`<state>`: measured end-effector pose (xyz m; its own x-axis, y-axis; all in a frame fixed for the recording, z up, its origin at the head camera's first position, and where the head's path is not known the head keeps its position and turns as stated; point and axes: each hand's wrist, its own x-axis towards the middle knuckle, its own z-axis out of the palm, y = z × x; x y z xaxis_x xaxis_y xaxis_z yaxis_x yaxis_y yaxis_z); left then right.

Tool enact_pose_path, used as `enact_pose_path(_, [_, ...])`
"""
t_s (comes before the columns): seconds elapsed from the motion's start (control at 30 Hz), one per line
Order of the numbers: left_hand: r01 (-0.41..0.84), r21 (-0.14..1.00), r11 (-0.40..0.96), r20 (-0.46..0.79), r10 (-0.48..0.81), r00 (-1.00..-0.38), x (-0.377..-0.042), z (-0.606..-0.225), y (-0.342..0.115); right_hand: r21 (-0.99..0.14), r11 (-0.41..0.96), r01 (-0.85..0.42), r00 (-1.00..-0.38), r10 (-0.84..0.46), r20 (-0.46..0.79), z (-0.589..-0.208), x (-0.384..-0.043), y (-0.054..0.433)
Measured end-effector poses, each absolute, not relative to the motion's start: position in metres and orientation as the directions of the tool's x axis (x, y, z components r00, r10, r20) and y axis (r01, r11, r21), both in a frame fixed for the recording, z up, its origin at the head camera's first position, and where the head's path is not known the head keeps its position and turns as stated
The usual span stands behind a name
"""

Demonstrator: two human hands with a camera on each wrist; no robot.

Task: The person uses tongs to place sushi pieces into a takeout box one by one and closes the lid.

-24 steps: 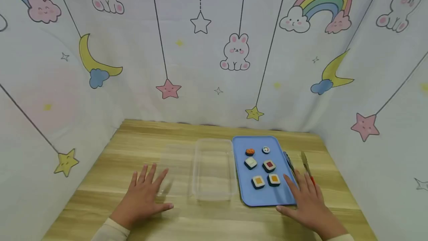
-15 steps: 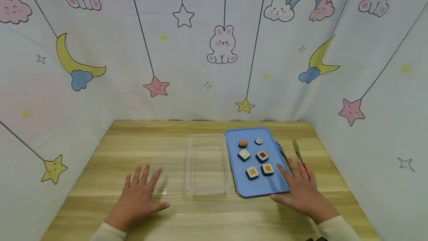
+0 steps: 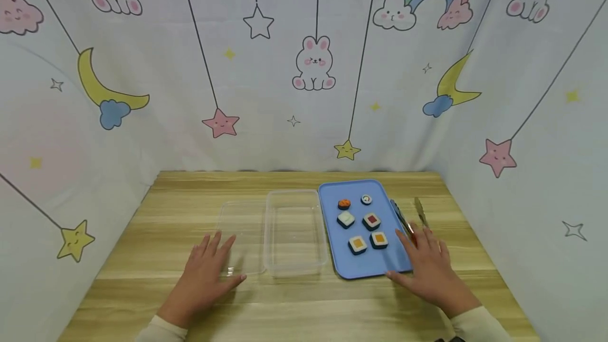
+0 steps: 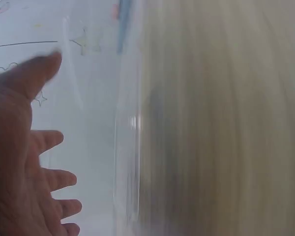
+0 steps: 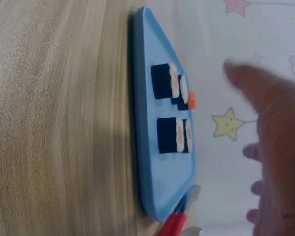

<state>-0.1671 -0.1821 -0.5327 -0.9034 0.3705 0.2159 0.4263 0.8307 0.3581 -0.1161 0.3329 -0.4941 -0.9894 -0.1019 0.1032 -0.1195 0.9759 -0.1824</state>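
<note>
In the head view my left hand [image 3: 201,276], fingers spread, is at the near left corner of a flat transparent lid [image 3: 242,236]. My right hand [image 3: 431,273] hovers with loosely bent fingers by the near right corner of a blue tray [image 3: 366,268], overlapping the tongs there. Neither hand holds anything. On the tray sit several toy sushi pieces: two with yellow centres [image 3: 358,244], one with a red centre [image 3: 371,220], a white-topped one [image 3: 345,219], an orange-topped one [image 3: 344,203] and a small round roll [image 3: 366,199]. A transparent rectangular container [image 3: 295,234] stands between lid and tray.
Metal tongs [image 3: 420,211] lie right of the tray, their red handle [image 5: 173,225] showing in the right wrist view. All of this is on a wood-grain table [image 3: 294,305], backed and flanked by a white curtain [image 3: 266,78] with cartoon prints.
The head view has turned slightly, so the table things sit further left and higher. My left hand has shifted a little rightward; the right hand's fingers have bent slightly. Tray, container and lid stay put.
</note>
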Motion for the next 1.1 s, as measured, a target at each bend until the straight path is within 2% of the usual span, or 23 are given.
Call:
enact_pose_path(0.1, [0.438,0.495,0.75,0.289,0.333,-0.898,-0.172,-0.532,-0.168,-0.204,0.977,-0.063,-0.985,-0.028,0.172,-0.499,-0.123,0.338])
enact_pose_path(0.17, [0.409,0.605,0.683,0.287,0.292,-0.912,-0.176,-0.532,-0.157,-0.242,0.97,-0.005,-0.98,0.044,0.195,-0.502,-0.128,0.343])
enact_pose_path(0.27, [0.293,0.753,0.59,0.201,0.218,-0.955,-0.181,-0.532,-0.14,-0.312,0.946,0.087,-0.963,0.16,0.217,-0.509,-0.134,0.352])
enact_pose_path(0.37, [0.165,0.837,0.521,0.102,0.148,-0.984,-0.185,-0.535,-0.124,-0.355,0.921,0.16,-0.946,0.246,0.212,-0.518,-0.139,0.362])
enact_pose_path(0.47, [0.088,0.885,0.458,0.05,0.093,-0.994,-0.186,-0.541,-0.111,-0.392,0.893,0.22,-0.935,0.308,0.176,-0.529,-0.143,0.371])
enact_pose_path(0.67, [0.08,0.938,0.338,0.08,0.014,-0.997,-0.185,-0.549,-0.098,-0.453,0.827,0.332,-0.916,0.398,0.057,-0.544,-0.149,0.381])
enact_pose_path(0.9, [0.078,0.966,0.247,0.079,0.006,-0.997,-0.185,-0.55,-0.087,-0.455,0.817,0.354,-0.907,0.418,0.044,-0.552,-0.152,0.386])
enact_pose_path(1.1, [0.055,0.974,0.222,0.058,-0.007,-0.998,-0.184,-0.552,-0.082,-0.46,0.81,0.364,-0.903,0.428,0.039,-0.555,-0.156,0.389])
